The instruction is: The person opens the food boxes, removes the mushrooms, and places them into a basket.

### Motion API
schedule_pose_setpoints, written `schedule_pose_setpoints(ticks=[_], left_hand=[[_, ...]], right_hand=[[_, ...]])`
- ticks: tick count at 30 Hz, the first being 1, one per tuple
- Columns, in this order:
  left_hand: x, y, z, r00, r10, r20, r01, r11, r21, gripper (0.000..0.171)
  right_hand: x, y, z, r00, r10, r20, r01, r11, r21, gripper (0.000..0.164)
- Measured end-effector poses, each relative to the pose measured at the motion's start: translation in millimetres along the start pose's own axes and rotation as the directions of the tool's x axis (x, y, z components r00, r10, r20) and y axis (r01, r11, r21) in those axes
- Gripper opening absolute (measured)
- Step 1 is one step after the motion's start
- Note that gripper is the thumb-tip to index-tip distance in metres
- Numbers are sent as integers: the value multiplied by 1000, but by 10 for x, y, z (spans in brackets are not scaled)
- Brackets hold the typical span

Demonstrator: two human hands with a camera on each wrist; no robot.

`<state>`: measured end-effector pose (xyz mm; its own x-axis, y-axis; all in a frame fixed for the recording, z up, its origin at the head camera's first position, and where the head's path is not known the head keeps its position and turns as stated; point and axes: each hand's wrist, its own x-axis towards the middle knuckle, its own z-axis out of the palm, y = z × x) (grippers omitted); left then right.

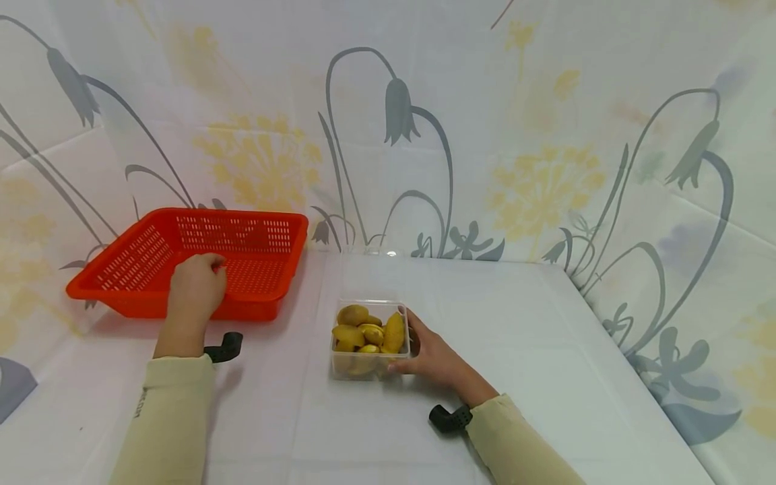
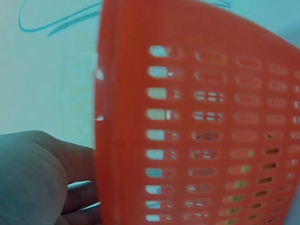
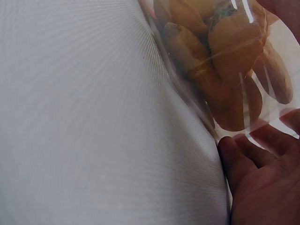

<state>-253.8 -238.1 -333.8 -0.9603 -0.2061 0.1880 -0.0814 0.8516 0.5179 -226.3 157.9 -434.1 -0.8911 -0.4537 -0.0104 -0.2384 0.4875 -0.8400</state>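
Note:
In the head view, a clear plastic box (image 1: 353,366) stands on the white cloth, holding several yellow, rounded to oblong pieces of produce (image 1: 394,331); their kind is unclear. My right hand (image 1: 438,357) grips the box's right side, thumb toward the near corner. The right wrist view shows its fingers (image 3: 255,152) against the clear wall. To the left, my left hand (image 1: 199,289) reaches over the near rim of a red slotted plastic basket (image 1: 115,288). Its fingers bend inward; the basket wall partly hides them in the left wrist view, so anything held cannot be made out.
White cloth (image 1: 545,337) covers the table, and a flower-printed sheet (image 1: 461,121) hangs behind it and along the sides. Black wrist pieces (image 1: 450,419) sit at both sleeves. Olive patches show through some basket slots in the left wrist view.

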Motion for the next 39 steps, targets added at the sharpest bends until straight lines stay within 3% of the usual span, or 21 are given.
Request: schedule_pose_setpoints(ticks=[14, 22, 27, 33, 39], left_hand=[[-56, 222, -46, 997, 17, 73, -15, 999, -32, 44], [-95, 332, -58, 987, 72, 142, -65, 997, -52, 45], [-122, 423, -62, 974, 83, 209, -74, 996, -50, 49], [-151, 488, -58, 946, 117, 303, -100, 992, -70, 54], [-188, 555, -36, 918, 190, 348, -149, 979, -140, 52]], right_hand=[[1, 15, -2, 1000, -10, 5, 10, 1000, 11, 113], [-7, -6, -6, 1000, -2, 4, 2, 1000, 16, 112], [-6, -4, -7, 1000, -7, 2, 7, 1000, 5, 113], [6, 10, -5, 1000, -7, 3, 7, 1000, -5, 114], [2, 9, -6, 1000, -8, 2, 8, 1000, 4, 113]])
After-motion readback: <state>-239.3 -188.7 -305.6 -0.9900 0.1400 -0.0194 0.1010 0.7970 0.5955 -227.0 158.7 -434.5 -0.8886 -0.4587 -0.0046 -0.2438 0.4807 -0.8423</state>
